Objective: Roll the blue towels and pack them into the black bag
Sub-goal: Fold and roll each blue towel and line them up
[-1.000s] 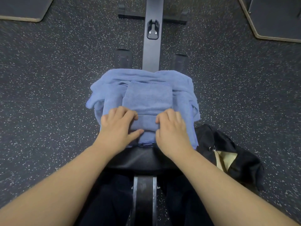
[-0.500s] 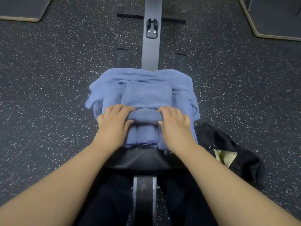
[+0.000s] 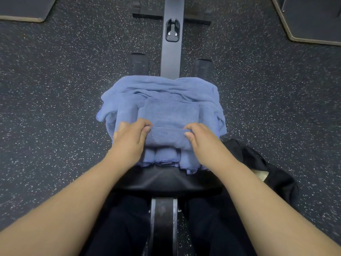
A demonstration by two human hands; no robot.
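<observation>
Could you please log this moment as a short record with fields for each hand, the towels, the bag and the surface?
left hand: grips the left end of the towel roll
right hand: grips the right end of the roll
roll state: partly rolled, flat part lies ahead
towel pile: loose blue towels under the roll
surface: black bench pad
black bag: on the floor, to the right of the bench
</observation>
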